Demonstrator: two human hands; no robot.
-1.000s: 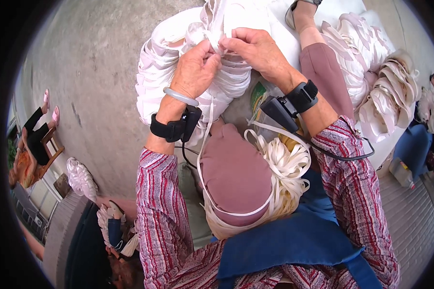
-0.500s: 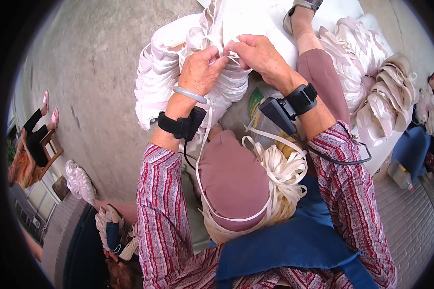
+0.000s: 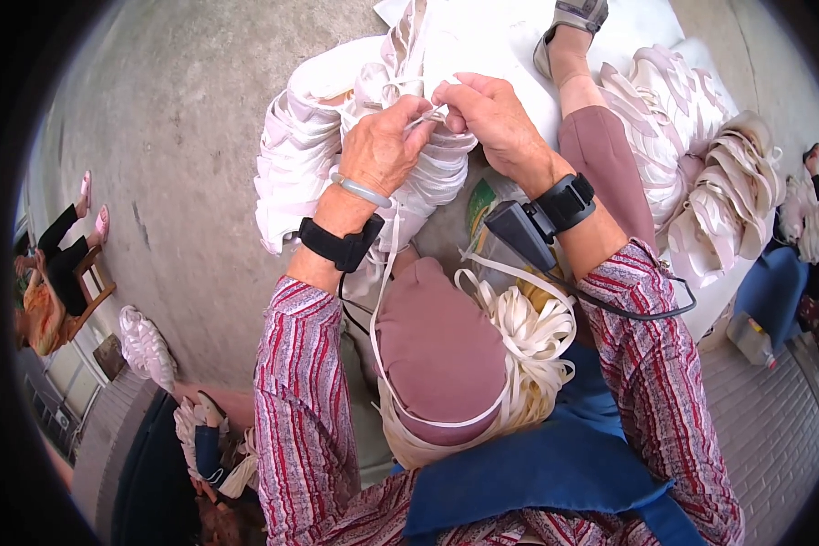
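Observation:
My left hand (image 3: 382, 146) and my right hand (image 3: 496, 123) are close together, each closed in a pinch on a thin white strip (image 3: 432, 115). Just beyond and beneath them lies a bundle of stacked white and pale pink fabric pieces (image 3: 419, 187), which look like shoe uppers. A loop of white strip is tied round its top, near my left fingers. From my hands a long strip hangs past my left wrist to my knee (image 3: 441, 355). A hank of loose cream strips (image 3: 537, 337) rests beside that knee. The exact crossing of the strip between my fingertips is too small to make out.
More stacked pieces (image 3: 296, 164) stand to the left of the bundle. Piles of similar pieces (image 3: 728, 187) lie on a white sheet (image 3: 496, 41) at right, past my outstretched leg. Other people sit at the far left, lower left and far right.
Both hands have come slightly nearer to me, still pinching the strip. The strip end by my right fingers has drawn in, and the tied loop on the bundle shows more plainly.

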